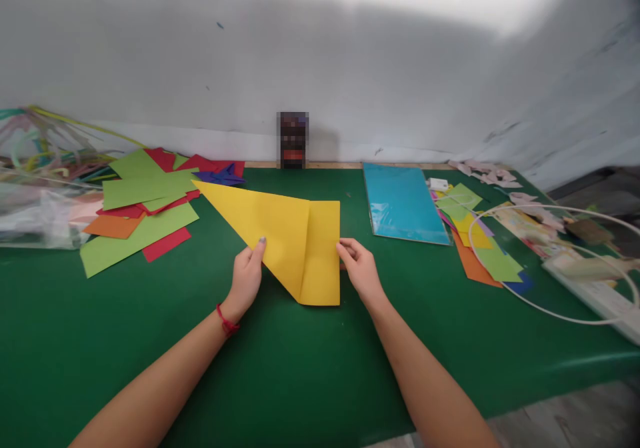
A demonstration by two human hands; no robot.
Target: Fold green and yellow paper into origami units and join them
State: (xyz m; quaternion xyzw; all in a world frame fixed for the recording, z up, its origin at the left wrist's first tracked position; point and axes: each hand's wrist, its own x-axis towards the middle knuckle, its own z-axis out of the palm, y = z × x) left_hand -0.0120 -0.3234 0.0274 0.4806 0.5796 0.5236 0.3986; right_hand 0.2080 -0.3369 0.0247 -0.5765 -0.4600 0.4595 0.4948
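Observation:
A yellow sheet of paper (280,235) is held up over the green table, folded into a triangle with a rectangular strip along its right side. Its sharp point reaches to the upper left. My left hand (247,275) pinches the slanted lower-left edge, thumb on top and the other fingers hidden behind. A red string bracelet circles that wrist. At the strip's right edge, my right hand (361,268) grips the paper between thumb and curled fingers.
Loose green, red and orange papers (150,195) lie left, near a clear plastic bag (50,218). A blue packet (405,203) lies right, beside coloured scraps (480,241), a looped white cable (540,207) and a power strip (590,295). A pixelated dark object (293,141) stands against the wall.

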